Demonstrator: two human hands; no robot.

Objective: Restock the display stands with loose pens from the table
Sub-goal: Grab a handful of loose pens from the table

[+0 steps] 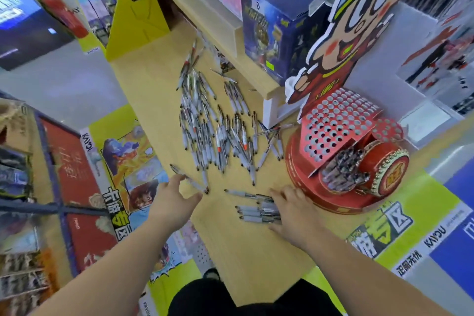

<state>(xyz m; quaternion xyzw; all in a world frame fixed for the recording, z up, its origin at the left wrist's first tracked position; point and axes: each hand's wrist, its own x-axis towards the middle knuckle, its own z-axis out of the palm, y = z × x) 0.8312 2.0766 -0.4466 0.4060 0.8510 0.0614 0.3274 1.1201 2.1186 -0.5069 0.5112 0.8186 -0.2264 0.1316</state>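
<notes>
Many loose white-and-grey pens (218,133) lie scattered across the light wooden table (154,90). A red drum-shaped display stand (341,161) stands at the right; its perforated top has mostly empty holes and several pens fill its lower front tier (343,172). My right hand (292,209) lies flat on a small bunch of pens (256,209) just left of the stand's base, fingers spread over their ends. My left hand (177,195) hovers open over the table, fingertips close to a single pen (192,182) at the near edge of the pile.
A wooden shelf (230,41) with blue and pink boxes runs along the back. A yellow cardboard box (138,15) stands at the table's far left. A cartoon cardboard figure (354,20) rises behind the stand. The table's left edge drops to floor displays.
</notes>
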